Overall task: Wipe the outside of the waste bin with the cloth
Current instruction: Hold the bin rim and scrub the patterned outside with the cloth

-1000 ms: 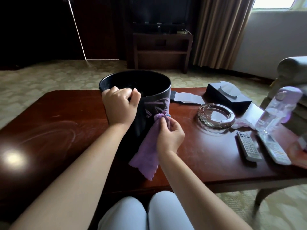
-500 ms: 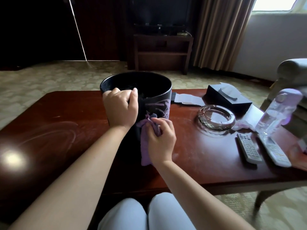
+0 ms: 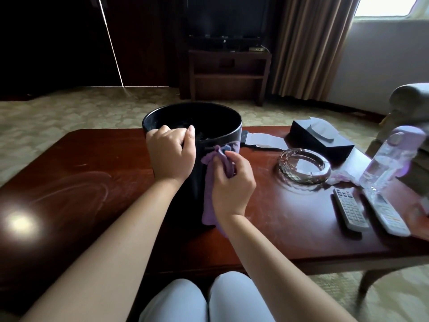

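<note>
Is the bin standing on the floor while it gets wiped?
No, the black waste bin stands on the dark wooden table, with the left hand gripping its rim and the right hand pressing the purple cloth against its side.

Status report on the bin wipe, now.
Left hand clamped on rim of round black waste bin. Right hand pressing purple cloth against bin's near side. Glass ashtray stands apart; nothing obstructing.

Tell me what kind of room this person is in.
Probably a hotel room or a lounge: a dark flat television on a dark wooden stand, long beige curtains, and two grey remote controls on the reddish wooden coffee table.
</note>
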Demonstrator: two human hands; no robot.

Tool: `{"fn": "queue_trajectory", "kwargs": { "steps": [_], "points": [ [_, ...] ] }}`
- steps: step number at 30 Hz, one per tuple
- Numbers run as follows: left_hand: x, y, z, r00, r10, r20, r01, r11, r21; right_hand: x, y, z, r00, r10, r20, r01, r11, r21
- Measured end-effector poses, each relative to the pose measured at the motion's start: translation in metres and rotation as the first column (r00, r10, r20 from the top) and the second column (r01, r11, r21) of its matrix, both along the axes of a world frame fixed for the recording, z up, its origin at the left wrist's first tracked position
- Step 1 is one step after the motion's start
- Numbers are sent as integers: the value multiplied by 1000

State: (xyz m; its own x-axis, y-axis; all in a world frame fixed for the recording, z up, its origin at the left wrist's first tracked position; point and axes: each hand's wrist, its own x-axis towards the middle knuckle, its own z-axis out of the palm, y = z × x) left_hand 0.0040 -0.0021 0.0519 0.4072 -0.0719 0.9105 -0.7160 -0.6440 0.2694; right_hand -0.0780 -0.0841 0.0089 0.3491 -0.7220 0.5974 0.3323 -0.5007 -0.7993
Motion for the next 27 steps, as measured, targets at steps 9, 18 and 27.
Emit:
{"fn": "queue_trajectory", "kwargs": {
  "steps": [9, 18, 27],
  "points": [
    [-1, 1, 0, 1000, 3, -1, -3, 1000, 9, 2, 0, 10, 999, -7, 40, 13, 988, -152],
    [-1, 0, -1, 1000, 0, -6, 0, 1000, -6, 2, 1, 11, 999, 1, 46, 11, 968, -252],
    [-11, 5, 8, 988, -110, -105, 95, 986, -136, -2, 8, 1, 1000, 27, -16, -30, 953, -302]
  ]
}}
